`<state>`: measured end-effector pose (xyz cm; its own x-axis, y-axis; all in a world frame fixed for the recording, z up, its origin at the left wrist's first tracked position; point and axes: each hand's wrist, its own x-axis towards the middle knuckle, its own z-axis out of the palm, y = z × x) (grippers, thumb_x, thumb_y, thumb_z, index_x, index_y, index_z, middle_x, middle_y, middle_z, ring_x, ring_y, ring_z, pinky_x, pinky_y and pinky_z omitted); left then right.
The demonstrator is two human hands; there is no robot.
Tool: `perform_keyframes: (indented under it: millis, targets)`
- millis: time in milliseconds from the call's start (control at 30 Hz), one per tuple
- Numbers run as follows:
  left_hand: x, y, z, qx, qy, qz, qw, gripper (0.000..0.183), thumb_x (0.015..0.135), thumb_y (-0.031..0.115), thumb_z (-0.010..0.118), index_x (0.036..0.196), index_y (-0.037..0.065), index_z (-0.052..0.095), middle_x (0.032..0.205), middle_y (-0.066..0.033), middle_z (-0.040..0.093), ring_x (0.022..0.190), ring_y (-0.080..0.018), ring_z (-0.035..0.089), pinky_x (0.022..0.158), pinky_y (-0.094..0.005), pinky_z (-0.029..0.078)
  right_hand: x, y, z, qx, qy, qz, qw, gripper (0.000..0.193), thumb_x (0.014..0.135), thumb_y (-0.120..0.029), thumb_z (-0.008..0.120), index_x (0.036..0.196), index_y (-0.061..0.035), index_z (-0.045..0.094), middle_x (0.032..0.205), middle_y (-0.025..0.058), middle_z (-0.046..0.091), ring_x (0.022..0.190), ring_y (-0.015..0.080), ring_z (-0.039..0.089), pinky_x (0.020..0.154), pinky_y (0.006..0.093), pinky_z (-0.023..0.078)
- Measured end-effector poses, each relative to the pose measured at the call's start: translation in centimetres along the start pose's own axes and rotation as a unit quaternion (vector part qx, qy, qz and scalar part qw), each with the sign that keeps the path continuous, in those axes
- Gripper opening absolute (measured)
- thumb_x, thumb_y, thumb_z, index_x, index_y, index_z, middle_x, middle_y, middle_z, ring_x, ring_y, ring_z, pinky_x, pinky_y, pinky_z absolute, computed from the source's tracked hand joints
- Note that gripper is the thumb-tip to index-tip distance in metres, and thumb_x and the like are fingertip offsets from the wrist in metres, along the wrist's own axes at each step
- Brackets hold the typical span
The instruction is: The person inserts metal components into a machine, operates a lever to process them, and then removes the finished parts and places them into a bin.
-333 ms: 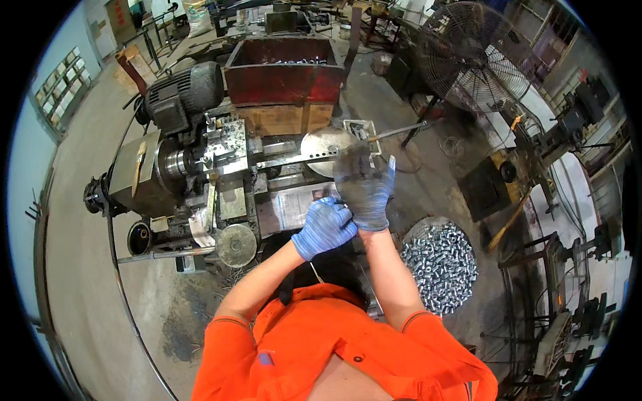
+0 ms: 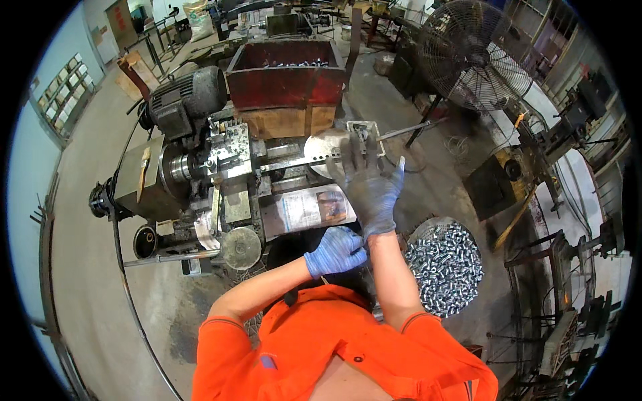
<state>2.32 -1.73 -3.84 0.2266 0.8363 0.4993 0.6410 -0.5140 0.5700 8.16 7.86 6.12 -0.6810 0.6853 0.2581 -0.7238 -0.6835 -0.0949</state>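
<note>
My right hand (image 2: 369, 190) is stretched out ahead of me with its fingers spread, holding nothing. It wears a blue knit glove, dark and dirty over the fingers and palm area. Just below and left of its wrist, my left hand (image 2: 336, 252) is closed, in a matching blue glove. Its fingertips lie beside the right glove's cuff; whether they touch it, or hold anything, I cannot make out. Past the right fingers are a round pale metal plate (image 2: 324, 148) and a small white tray (image 2: 364, 125). A printed paper sheet (image 2: 304, 211) lies left of the right hand.
A lathe-like machine (image 2: 231, 160) with a motor (image 2: 190, 93) stands at left. Behind it, a red metal bin (image 2: 284, 83) holds small metal parts. A round container heaped with shiny metal parts (image 2: 445, 267) sits at right. A large caged fan (image 2: 476, 59) stands far right.
My left hand has come down and back from the right glove's cuff, still closed. The right hand's fingers have spread wider, and the paper sheet shows more.
</note>
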Motion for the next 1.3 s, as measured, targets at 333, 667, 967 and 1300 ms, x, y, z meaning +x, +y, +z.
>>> perform_keyframes:
  millis: [333, 667, 967, 1300]
  targets:
    - [0.2, 1.0, -3.0, -0.005, -0.012, -0.012, 1.0, 0.017, 0.075, 0.022, 0.059, 0.076, 0.006, 0.06, 0.067, -0.0152, 0.053, 0.065, -0.0327, 0.054, 0.057, -0.0422, 0.044, -1.1, -1.6, 0.1, -0.142, 0.113, -0.088, 0.979, 0.059, 0.081, -0.061, 0.046, 0.112, -0.0109, 0.055, 0.098, 0.0007, 0.061, 0.093, 0.0172, 0.053, 0.092, 0.04, 0.036]
    - [-34.2, -7.1, 1.2, -0.086, 0.119, -0.586, 0.797, 0.032, 0.082, 0.036, 0.051, 0.085, 0.008, 0.066, 0.075, -0.0156, 0.064, 0.071, -0.033, 0.062, 0.065, -0.0436, 0.047, -19.5, -9.6, -27.7, -0.512, 0.443, 0.031, 0.735, 0.041, 0.088, -0.051, 0.047, 0.082, -0.0121, 0.059, 0.067, -0.0006, 0.051, 0.063, 0.014, 0.05, 0.059, 0.0262, 0.038]
    - [-45.6, -11.1, 13.1, -0.262, 0.057, -0.782, 0.563, 0.032, 0.087, 0.035, 0.047, 0.093, 0.008, 0.064, 0.08, -0.0098, 0.062, 0.066, -0.0218, 0.052, 0.063, -0.0379, 0.043, -30.0, -7.6, -38.0, -0.628, 0.502, 0.378, 0.459, 0.042, 0.085, -0.048, 0.054, 0.089, -0.0076, 0.065, 0.08, 0.0017, 0.057, 0.071, 0.0153, 0.049, 0.066, 0.0306, 0.043]
    - [-44.3, -9.9, 11.6, -0.28, 0.128, -0.837, 0.453, 0.03, 0.086, 0.033, 0.049, 0.093, 0.008, 0.064, 0.08, -0.0095, 0.063, 0.066, -0.0216, 0.053, 0.063, -0.0374, 0.043, -29.6, -6.8, -37.6, -0.648, 0.469, 0.484, 0.355, 0.041, 0.084, -0.045, 0.052, 0.092, -0.0069, 0.065, 0.086, 0.005, 0.058, 0.077, 0.0196, 0.05, 0.07, 0.0334, 0.043]
